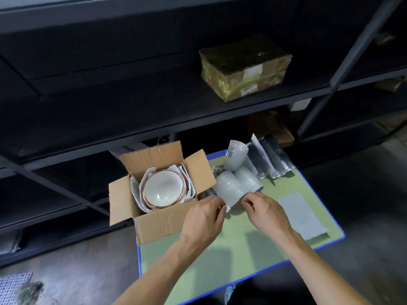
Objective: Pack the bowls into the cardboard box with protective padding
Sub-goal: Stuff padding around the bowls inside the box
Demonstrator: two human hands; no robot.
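Both forearms reach in from the lower edge, bare to the elbow. The left hand (203, 219) is curled, its fingers pinched on the near left corner of a roll of white padding (229, 190); the right hand (267, 213) mirrors it, fingers closed on the roll's near right edge. The roll lies on its side between the two hands, just right of the cardboard box (163, 223).

The box stands open at the left end of the table (253, 245), all four flaps splayed outward. Inside, the bowls (164, 189) sit nested, pale with a coppery rim, and white padding sheets line the walls around them; how many bowls are stacked is hard to tell from above.

Beyond the held roll lie more rolls (248, 179), some white, some dark with a silvery sheen. A flat white sheet (302, 214) rests on the table's right side, well apart from the box. The table top is pale green with a blue edge.

Behind stands dark metal shelving (154, 119); on one shelf is a brown parcel (244, 67) wrapped in glossy film with a white label. The floor is grey concrete.
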